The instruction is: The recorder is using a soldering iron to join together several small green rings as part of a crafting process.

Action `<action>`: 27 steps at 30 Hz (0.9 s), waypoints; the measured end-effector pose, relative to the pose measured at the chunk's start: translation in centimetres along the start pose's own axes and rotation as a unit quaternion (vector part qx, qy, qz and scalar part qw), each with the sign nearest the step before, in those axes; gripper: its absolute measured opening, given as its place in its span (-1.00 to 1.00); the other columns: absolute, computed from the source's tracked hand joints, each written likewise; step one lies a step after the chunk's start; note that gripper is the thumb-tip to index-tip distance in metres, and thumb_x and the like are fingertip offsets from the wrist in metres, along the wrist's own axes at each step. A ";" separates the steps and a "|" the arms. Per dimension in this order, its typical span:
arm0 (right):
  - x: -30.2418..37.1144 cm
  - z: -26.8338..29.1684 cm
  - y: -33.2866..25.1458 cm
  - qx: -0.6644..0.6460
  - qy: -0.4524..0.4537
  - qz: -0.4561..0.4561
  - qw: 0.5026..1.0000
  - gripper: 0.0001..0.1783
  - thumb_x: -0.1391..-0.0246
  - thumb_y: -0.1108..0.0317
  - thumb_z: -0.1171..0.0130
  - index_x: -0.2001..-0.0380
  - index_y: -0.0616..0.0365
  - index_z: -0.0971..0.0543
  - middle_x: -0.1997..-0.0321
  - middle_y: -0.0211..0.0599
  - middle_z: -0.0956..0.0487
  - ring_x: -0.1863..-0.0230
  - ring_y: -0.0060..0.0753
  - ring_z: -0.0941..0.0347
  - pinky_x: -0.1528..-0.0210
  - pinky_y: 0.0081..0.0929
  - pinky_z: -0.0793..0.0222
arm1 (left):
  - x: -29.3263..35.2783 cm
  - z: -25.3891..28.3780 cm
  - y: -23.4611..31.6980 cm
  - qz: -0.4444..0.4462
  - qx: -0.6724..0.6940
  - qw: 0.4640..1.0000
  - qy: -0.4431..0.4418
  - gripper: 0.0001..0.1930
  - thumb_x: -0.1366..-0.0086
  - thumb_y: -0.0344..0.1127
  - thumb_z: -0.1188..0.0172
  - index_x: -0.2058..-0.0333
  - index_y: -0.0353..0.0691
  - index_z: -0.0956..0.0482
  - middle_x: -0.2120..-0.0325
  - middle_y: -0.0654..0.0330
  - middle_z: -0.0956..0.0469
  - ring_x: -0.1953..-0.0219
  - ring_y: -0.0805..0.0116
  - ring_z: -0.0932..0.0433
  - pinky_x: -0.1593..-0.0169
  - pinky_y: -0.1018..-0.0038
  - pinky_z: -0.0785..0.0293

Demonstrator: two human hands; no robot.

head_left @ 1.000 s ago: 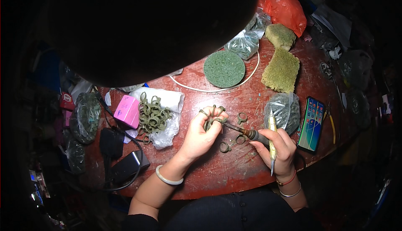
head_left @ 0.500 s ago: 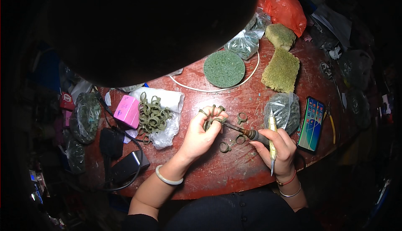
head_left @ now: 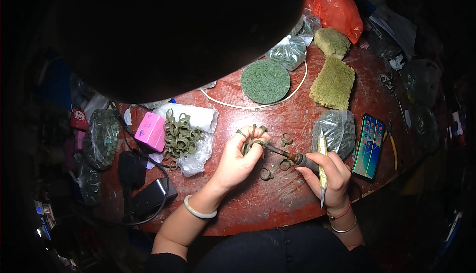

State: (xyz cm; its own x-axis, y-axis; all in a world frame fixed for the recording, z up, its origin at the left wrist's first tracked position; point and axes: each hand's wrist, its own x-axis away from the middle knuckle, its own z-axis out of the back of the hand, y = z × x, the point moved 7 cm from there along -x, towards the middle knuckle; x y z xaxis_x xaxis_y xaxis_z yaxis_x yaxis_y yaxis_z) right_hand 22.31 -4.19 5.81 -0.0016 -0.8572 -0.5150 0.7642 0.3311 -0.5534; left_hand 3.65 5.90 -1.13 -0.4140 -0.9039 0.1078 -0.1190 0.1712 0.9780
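My left hand [head_left: 237,155] is closed on a dark green ring [head_left: 258,143], with several more ring-like loops around its fingers. In my right hand [head_left: 333,176] is what looks like a soldering iron [head_left: 308,162], its dark shaft reaching the ring at my left fingertips. Whether the tip touches the ring is hard to see. The same hand also holds a slim yellow-wrapped tool [head_left: 323,171] with a pointed metal end, across the fingers. Loose rings [head_left: 266,174] lie on the red table [head_left: 248,203] beneath the iron. To the left, a pile of similar rings [head_left: 182,141] rests on clear plastic.
Left of the pile are a pink block [head_left: 150,132], a black box [head_left: 153,196] and black cables. A green round pad [head_left: 265,81], yellowish sponges [head_left: 333,82], a filled plastic bag [head_left: 334,129] and a phone [head_left: 368,146] lie beyond and right. A dark round shape covers the upper left.
My left fingers and the rings on them have shifted very slightly. The iron and my right hand keep nearly the same place.
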 end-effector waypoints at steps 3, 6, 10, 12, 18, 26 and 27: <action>0.0 0.2 -0.1 -0.007 0.011 0.003 1.000 -0.59 0.15 0.39 -0.58 0.20 0.22 -0.65 0.46 -0.26 -0.52 0.54 -0.26 -0.53 0.50 -0.39 -0.45 | 0.0 0.0 0.1 0.012 0.000 1.000 -0.006 -0.90 -0.46 -0.42 -0.09 0.13 -0.24 -0.55 0.40 0.41 -0.48 0.51 0.74 -0.30 0.46 0.72 -0.20; 0.1 0.8 -0.4 -0.001 0.039 0.010 0.999 -0.59 0.15 0.40 -0.57 0.19 0.23 -0.64 0.44 -0.27 -0.53 0.51 -0.27 -0.53 0.48 -0.41 -0.46 | 0.3 -0.1 -0.1 0.072 0.111 0.990 -0.051 -0.87 -0.47 -0.42 -0.08 0.07 -0.25 -0.51 0.41 0.36 -0.49 0.59 0.74 -0.22 0.54 0.73 -0.13; 0.0 1.1 -0.5 0.013 0.050 0.019 0.999 -0.59 0.13 0.41 -0.56 0.19 0.25 -0.64 0.40 -0.26 -0.56 0.47 -0.27 -0.54 0.45 -0.42 -0.48 | 0.3 -0.7 -0.4 0.171 0.323 0.923 -0.117 -0.84 -0.47 -0.42 -0.07 0.03 -0.29 -0.45 0.41 0.26 -0.50 0.64 0.73 -0.15 0.63 0.77 -0.06; 0.1 1.0 -0.5 0.012 0.044 0.022 0.999 -0.59 0.13 0.41 -0.56 0.19 0.25 -0.64 0.39 -0.25 -0.57 0.47 -0.27 -0.54 0.45 -0.42 -0.49 | 0.3 -0.6 -0.5 0.183 0.349 0.911 -0.124 -0.85 -0.47 -0.42 -0.08 0.05 -0.30 -0.45 0.40 0.25 -0.50 0.64 0.73 -0.16 0.63 0.78 -0.06; 0.0 0.9 -0.5 0.004 0.032 0.023 0.999 -0.59 0.14 0.40 -0.57 0.19 0.24 -0.64 0.39 -0.24 -0.58 0.48 -0.28 -0.56 0.47 -0.42 -0.49 | 0.4 -1.1 -0.8 0.197 0.377 0.893 -0.147 -0.89 -0.47 -0.42 -0.09 0.10 -0.30 -0.45 0.42 0.25 -0.48 0.63 0.74 -0.17 0.64 0.79 -0.05; 0.0 0.3 -0.4 -0.015 -0.001 -0.004 1.000 -0.63 0.08 0.35 -0.54 0.22 0.23 -0.63 0.42 -0.22 -0.55 0.48 -0.26 -0.54 0.45 -0.43 -0.43 | 0.6 -1.5 -0.5 0.202 0.393 0.879 -0.180 -0.89 -0.50 -0.39 -0.07 0.10 -0.28 -0.48 0.45 0.29 -0.45 0.63 0.77 -0.18 0.63 0.82 -0.07; 0.0 0.3 -0.4 -0.015 -0.001 -0.004 1.000 -0.63 0.08 0.35 -0.54 0.22 0.23 -0.63 0.42 -0.22 -0.55 0.48 -0.26 -0.54 0.45 -0.43 -0.43 | 0.7 -1.5 -0.6 0.207 0.394 0.877 -0.179 -0.89 -0.50 -0.39 -0.07 0.10 -0.28 -0.48 0.45 0.30 -0.44 0.64 0.77 -0.17 0.64 0.82 -0.06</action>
State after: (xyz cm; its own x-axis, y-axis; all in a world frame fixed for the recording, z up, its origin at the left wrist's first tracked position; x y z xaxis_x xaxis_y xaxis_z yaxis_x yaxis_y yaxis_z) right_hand 22.19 -4.47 6.22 -0.0059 -0.8610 -0.5086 0.7440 0.3360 -0.5775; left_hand 4.81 4.61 -1.43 -0.8095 -0.5431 0.2231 -0.4204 0.8014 0.4254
